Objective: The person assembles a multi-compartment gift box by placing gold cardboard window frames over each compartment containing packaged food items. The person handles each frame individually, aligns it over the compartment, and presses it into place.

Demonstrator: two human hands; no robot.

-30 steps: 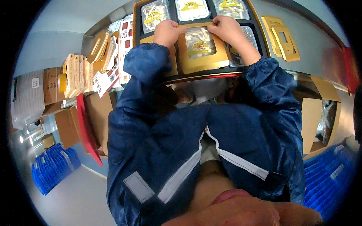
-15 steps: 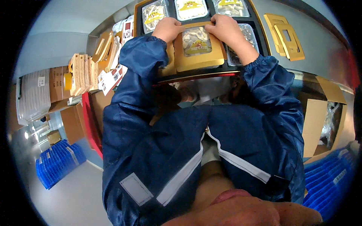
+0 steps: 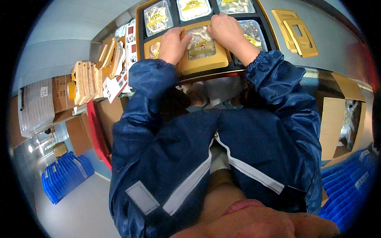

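A gold card sleeve [image 3: 204,66] with a clear window surrounds a tray of dried mushrooms [image 3: 201,44]. It sits in the near middle of a box with a black foam insert [image 3: 180,20]. My left hand [image 3: 173,46] grips the sleeve's left side, thumb over its upper face. My right hand [image 3: 228,33] is closed at its upper right edge, fingertips partly hidden. Partly behind my left hand, another gold-sleeved pack [image 3: 152,49] lies in the left compartment. A clear tray of dark pieces [image 3: 253,32] is beside my right hand.
Along the box's far row sit clear trays of pale mushrooms [image 3: 158,19] with yellow labels. Flat gold sleeves [image 3: 300,39] lie on the grey table at right. Folded cartons [image 3: 85,81] and printed cards [image 3: 112,86] are stacked at left. An open cardboard box [image 3: 333,123] stands lower right.
My left hand has moved from the sleeve's top edge down to its left side. My right hand stays near the upper right corner. The left gold pack's window now shows; the view has shifted slightly.
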